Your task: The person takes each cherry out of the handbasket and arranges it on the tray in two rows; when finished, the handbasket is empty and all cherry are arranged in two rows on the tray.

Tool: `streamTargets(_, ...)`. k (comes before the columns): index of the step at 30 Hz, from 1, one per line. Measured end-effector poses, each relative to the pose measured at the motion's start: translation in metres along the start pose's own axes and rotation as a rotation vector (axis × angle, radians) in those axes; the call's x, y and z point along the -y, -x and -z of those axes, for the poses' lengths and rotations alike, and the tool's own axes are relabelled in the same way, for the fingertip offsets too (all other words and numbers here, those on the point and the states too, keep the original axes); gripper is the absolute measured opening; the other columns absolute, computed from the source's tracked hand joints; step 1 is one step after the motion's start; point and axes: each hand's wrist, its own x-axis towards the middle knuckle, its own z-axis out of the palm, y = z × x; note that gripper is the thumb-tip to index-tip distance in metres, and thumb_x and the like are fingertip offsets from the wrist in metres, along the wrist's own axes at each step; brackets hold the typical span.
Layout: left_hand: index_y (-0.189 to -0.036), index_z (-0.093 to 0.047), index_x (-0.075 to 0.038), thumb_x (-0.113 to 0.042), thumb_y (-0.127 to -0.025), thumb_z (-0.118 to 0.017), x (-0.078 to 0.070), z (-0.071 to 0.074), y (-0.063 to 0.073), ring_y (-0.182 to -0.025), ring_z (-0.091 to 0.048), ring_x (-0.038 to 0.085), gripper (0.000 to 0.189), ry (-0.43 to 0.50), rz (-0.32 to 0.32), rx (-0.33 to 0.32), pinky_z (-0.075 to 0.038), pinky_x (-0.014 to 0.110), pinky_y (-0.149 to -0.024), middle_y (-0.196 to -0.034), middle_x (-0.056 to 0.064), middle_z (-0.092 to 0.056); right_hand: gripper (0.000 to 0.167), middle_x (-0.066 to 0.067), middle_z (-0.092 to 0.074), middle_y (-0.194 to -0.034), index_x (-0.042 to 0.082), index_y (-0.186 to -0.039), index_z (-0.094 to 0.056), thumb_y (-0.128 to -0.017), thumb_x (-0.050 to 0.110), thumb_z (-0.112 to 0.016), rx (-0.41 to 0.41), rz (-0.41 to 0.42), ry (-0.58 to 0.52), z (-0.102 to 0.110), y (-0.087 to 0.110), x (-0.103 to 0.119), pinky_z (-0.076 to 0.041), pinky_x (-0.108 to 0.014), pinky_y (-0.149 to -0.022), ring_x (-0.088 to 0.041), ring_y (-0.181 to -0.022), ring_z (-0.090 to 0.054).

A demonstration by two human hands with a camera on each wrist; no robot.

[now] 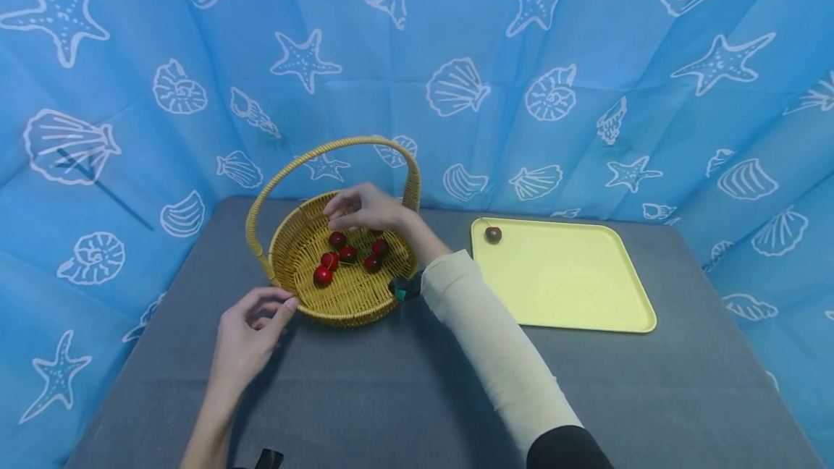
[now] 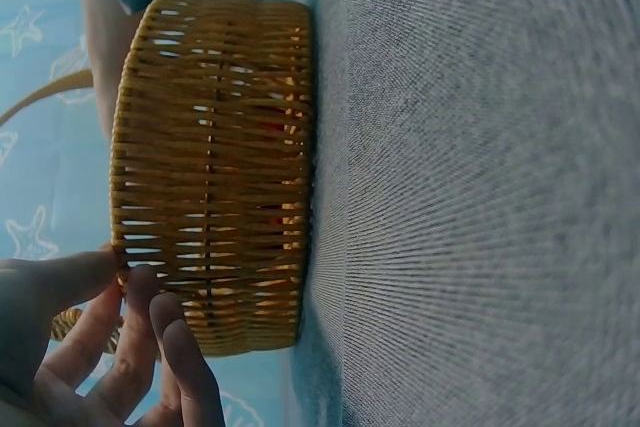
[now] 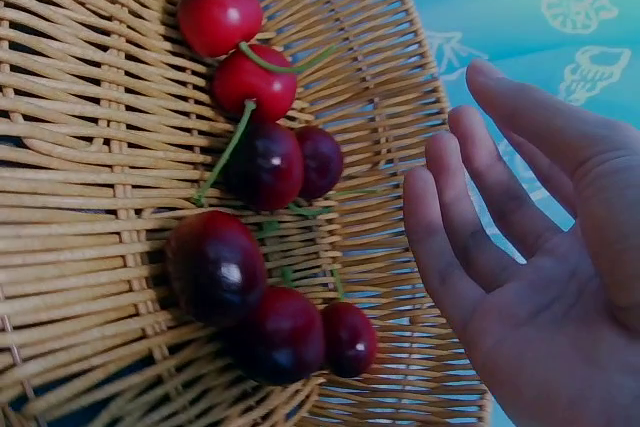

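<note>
A round wicker basket (image 1: 347,315) with a tall arched handle stands on the grey table. Inside it lie several dark red cherries (image 1: 322,276), some with green stems; the right wrist view shows the cherries (image 3: 216,267) grouped on the woven bottom. My left hand (image 1: 246,335) holds the basket's near left rim between thumb and fingers, as the left wrist view shows. Over the far side of the basket hovers my right hand (image 1: 371,208), above the cherries. Its fingers (image 3: 500,182) are apart and loosely bent, with nothing between them and the thumb.
Right of the basket lies a yellow tray (image 1: 567,288) with one dark cherry (image 1: 493,235) in its far left corner. A blue curtain (image 1: 404,56) with shell and starfish prints hangs behind the grey table (image 1: 391,396) and along its sides.
</note>
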Motion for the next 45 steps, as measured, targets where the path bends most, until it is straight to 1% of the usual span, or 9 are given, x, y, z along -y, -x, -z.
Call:
streamTargets(4,-0.123,-0.073,-0.013,-0.037,-0.106,-0.073,-0.001,0.0,-0.001,-0.065,-0.07,0.017,0.029,-0.009,0.015,0.001,-0.051,0.026,-0.056,-0.106,0.018,-0.08,0.035,-0.019,-0.076,-0.125,-0.003,-0.135,-0.07,-0.103,0.01,-0.075,-0.016,-0.045,0.047,-0.004,-0.003,-0.007,-0.059,-0.054,-0.105,-0.038,-0.118,-0.073)
streamTargets(7,-0.124,-0.073,-0.014,-0.038,-0.105,-0.073,0.0,-0.001,-0.001,-0.065,-0.069,0.015,0.03,-0.012,0.022,0.002,-0.049,0.026,-0.056,-0.107,0.017,-0.08,0.035,-0.018,-0.076,-0.13,-0.001,-0.135,-0.071,-0.102,0.009,-0.076,-0.019,-0.084,0.087,-0.007,-0.003,-0.013,-0.06,-0.042,-0.106,-0.03,-0.122,-0.072)
streamTargets(11,-0.125,-0.073,-0.013,-0.036,-0.105,-0.074,0.001,0.0,-0.001,-0.064,-0.067,0.013,0.03,-0.008,0.02,0.001,-0.049,0.025,-0.056,-0.108,0.016,-0.08,0.037,-0.017,-0.075,-0.136,0.0,-0.137,-0.07,-0.101,0.007,-0.077,-0.003,-0.114,0.111,-0.01,-0.003,-0.019,-0.059,-0.034,-0.105,-0.029,-0.128,-0.07)
streamTargets(20,-0.123,-0.073,-0.013,-0.036,-0.105,-0.074,0.0,-0.001,0.001,-0.062,-0.068,0.017,0.028,-0.008,0.013,-0.005,-0.052,0.026,-0.055,-0.106,0.017,-0.08,0.037,-0.014,-0.07,-0.146,0.005,-0.141,-0.07,-0.104,0.007,-0.073,0.079,-0.174,0.162,-0.016,-0.006,-0.025,-0.055,-0.038,-0.115,-0.03,-0.138,-0.066)
streamTargets(25,-0.121,-0.073,-0.014,-0.036,-0.105,-0.074,-0.001,-0.001,0.0,-0.063,-0.07,0.02,0.027,-0.01,0.018,-0.012,-0.054,0.027,-0.055,-0.104,0.016,-0.08,0.035,-0.011,-0.073,-0.141,0.009,-0.14,-0.071,-0.105,0.011,-0.073,0.091,-0.195,0.182,-0.017,-0.007,-0.029,-0.056,-0.038,-0.113,-0.028,-0.133,-0.068)
streamTargets(32,-0.123,-0.072,-0.013,-0.038,-0.105,-0.074,-0.001,-0.001,0.0,-0.063,-0.068,0.016,0.031,-0.006,0.03,-0.005,-0.053,0.026,-0.056,-0.106,0.016,-0.08,0.029,-0.009,-0.077,-0.131,0.011,-0.133,-0.075,-0.104,0.015,-0.075,0.076,-0.203,0.188,-0.018,-0.007,-0.031,-0.057,-0.038,-0.108,-0.024,-0.124,-0.07)
streamTargets(36,-0.123,-0.072,-0.014,-0.037,-0.105,-0.074,-0.001,-0.001,0.0,-0.064,-0.069,0.018,0.029,-0.015,0.047,-0.004,-0.054,0.026,-0.056,-0.107,0.016,-0.08,0.027,-0.01,-0.076,-0.132,0.01,-0.131,-0.075,-0.104,0.013,-0.074,0.074,-0.183,0.211,-0.017,-0.007,-0.028,-0.056,-0.039,-0.11,-0.025,-0.126,-0.069)
streamTargets(41,-0.121,-0.073,-0.014,-0.033,-0.105,-0.074,-0.002,-0.001,-0.001,-0.064,-0.071,0.02,0.025,0.0,0.064,-0.006,-0.055,0.028,-0.056,-0.106,0.018,-0.08,0.035,-0.011,-0.071,-0.143,0.006,-0.14,-0.07,-0.105,0.013,-0.072,0.069,-0.128,0.233,-0.012,-0.004,-0.016,-0.056,-0.039,-0.112,-0.027,-0.137,-0.064)
streamTargets(45,-0.121,-0.073,-0.013,-0.031,-0.105,-0.075,-0.002,-0.001,-0.002,-0.064,-0.071,0.02,0.025,0.011,0.068,-0.007,-0.056,0.028,-0.055,-0.105,0.019,-0.08,0.04,-0.011,-0.069,-0.147,0.006,-0.143,-0.068,-0.105,0.015,-0.074,0.048,-0.095,0.208,-0.005,0.001,-0.007,-0.056,-0.039,-0.112,-0.027,-0.141,-0.062)
